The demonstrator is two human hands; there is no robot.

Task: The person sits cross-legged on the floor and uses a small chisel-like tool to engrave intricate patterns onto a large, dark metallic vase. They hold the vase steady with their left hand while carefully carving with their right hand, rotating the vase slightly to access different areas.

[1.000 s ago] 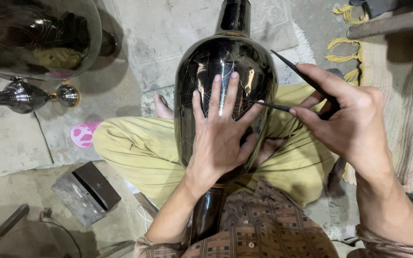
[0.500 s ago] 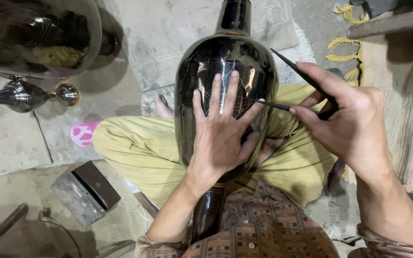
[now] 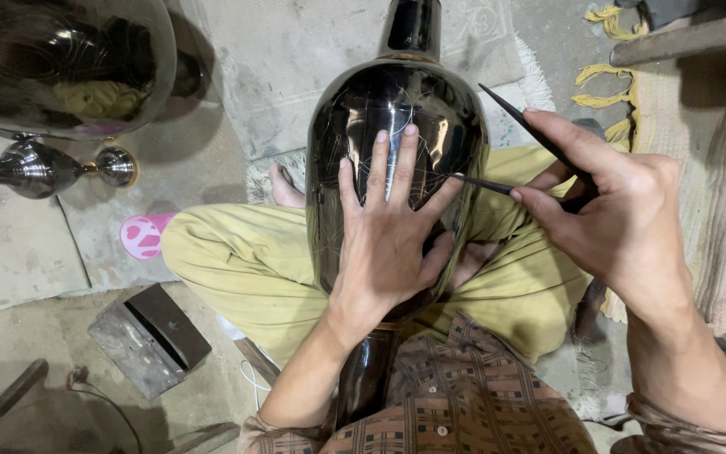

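Note:
A large glossy black vase (image 3: 397, 101) lies across my lap, its neck pointing away from me, thin scratched lines showing on its belly. My left hand (image 3: 388, 235) rests flat on the vase with fingers spread, steadying it. My right hand (image 3: 607, 219) pinches thin dark pointed tools (image 3: 485, 183); one tip touches the vase's right side beside my left index finger, while a second dark stick (image 3: 514, 113) juts up and to the left from the same grip.
Another big dark shiny vessel (image 3: 60, 67) stands at top left, with a small metal vase (image 3: 35, 168) lying below it. A grey metal block (image 3: 149, 336) sits on the concrete floor at lower left. A pink slipper (image 3: 140, 235) and a fringed woven mat (image 3: 716, 168) flank my crossed legs.

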